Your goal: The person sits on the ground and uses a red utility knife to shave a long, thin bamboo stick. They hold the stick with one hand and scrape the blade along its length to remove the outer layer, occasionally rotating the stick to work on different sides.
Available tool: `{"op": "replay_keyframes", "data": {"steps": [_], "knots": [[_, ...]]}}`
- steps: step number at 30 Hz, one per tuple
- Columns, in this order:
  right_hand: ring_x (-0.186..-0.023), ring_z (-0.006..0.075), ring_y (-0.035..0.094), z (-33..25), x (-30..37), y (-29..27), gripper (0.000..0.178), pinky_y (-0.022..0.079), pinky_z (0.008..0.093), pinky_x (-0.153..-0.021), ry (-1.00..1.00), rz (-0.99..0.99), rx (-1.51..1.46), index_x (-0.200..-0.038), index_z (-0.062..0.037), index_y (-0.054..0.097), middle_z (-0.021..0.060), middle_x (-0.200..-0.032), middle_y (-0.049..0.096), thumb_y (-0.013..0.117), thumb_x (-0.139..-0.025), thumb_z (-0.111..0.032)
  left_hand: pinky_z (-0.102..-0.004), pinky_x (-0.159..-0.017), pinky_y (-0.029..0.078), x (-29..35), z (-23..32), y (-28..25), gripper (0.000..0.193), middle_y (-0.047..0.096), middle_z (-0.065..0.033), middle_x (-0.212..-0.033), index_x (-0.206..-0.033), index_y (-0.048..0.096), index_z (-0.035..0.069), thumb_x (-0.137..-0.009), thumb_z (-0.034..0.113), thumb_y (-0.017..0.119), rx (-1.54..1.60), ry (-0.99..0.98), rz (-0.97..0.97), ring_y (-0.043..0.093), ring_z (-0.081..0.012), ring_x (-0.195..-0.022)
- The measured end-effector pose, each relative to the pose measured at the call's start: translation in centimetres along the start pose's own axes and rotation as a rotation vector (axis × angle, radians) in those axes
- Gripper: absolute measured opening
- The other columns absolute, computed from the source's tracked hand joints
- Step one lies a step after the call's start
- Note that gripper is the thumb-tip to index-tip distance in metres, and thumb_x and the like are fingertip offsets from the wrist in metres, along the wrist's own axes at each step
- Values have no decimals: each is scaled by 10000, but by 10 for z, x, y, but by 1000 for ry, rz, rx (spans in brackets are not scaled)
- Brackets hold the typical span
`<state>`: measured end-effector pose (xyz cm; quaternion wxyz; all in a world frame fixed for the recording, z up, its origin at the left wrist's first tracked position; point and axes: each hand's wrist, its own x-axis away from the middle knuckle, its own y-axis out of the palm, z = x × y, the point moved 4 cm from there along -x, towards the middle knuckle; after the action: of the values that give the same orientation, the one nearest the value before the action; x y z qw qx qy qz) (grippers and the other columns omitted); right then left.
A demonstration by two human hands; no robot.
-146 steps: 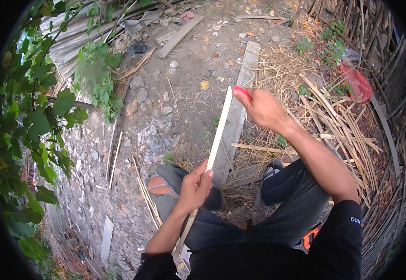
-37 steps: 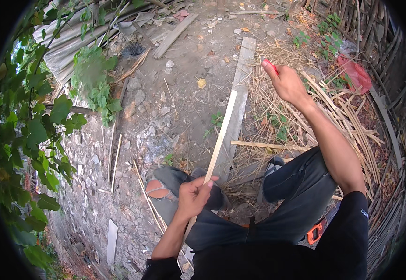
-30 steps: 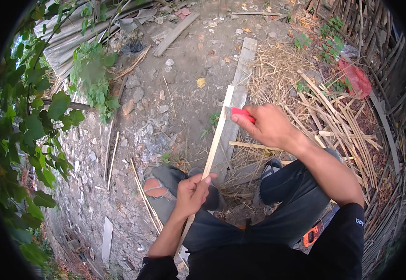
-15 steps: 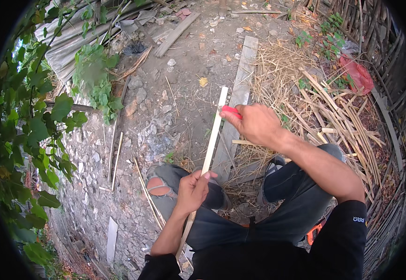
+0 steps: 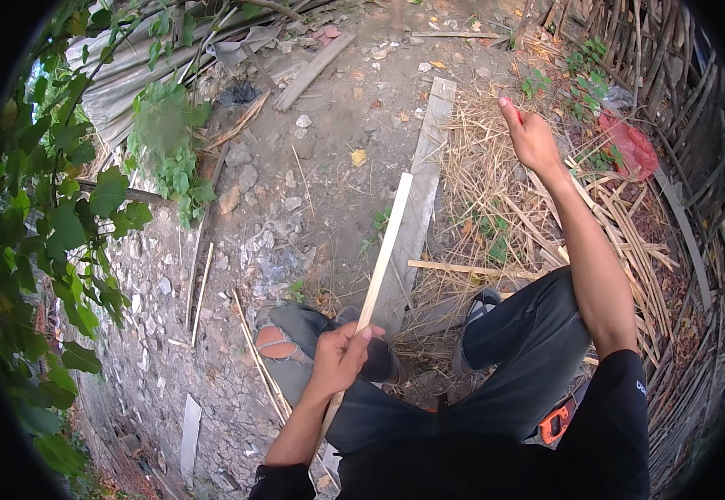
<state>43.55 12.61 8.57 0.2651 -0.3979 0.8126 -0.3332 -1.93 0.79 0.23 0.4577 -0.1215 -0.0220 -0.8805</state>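
Note:
My left hand (image 5: pixel 342 357) is closed around a long pale bamboo strip (image 5: pixel 387 254). The strip slants up and away between my knees, its lower end passing under my left forearm. Out to the far right, my right hand (image 5: pixel 535 148) is raised over the straw-like shavings (image 5: pixel 483 158), apart from the strip. Its fingers are wrapped around a red-handled tool (image 5: pixel 518 113); only a bit of red shows, and the blade cannot be made out. A grey plank (image 5: pixel 431 150) lies on the ground beyond the strip, partly behind it.
Split bamboo strips (image 5: pixel 629 250) are heaped at right, near a red plastic bag (image 5: pixel 631 146) and a stick fence (image 5: pixel 687 108). An orange-handled saw (image 5: pixel 556 423) lies by my right thigh. Leafy vines (image 5: pixel 70 242) hang at left over stony ground.
My right hand has swung from the strip's upper part far out to the right and up, carrying the red-handled tool. My left hand keeps its hold, and the strip has shifted slightly.

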Motion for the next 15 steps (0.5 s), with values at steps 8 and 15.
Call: {"op": "replay_keyframes", "data": {"steps": [8,15], "knots": [[-661,60,445,-79,111,71,432,389,287,-615,-62,-534,-775,-894,-35,709,-68,-677,502,707,-1008,-452,-209,-419,278,-13,6,19,293,427,66,-541,-1138,682,-48,-1115,177,495,43,34,0,358,-11,-436],[-625,45,413,-101,173,120,288,347,279,-560,-199,-609,-852,-958,-34,718,-76,-650,485,788,-968,-313,-207,-406,307,-12,4,10,310,455,49,-526,-1149,683,-26,-1122,220,495,35,24,59,401,-22,-416]]}}
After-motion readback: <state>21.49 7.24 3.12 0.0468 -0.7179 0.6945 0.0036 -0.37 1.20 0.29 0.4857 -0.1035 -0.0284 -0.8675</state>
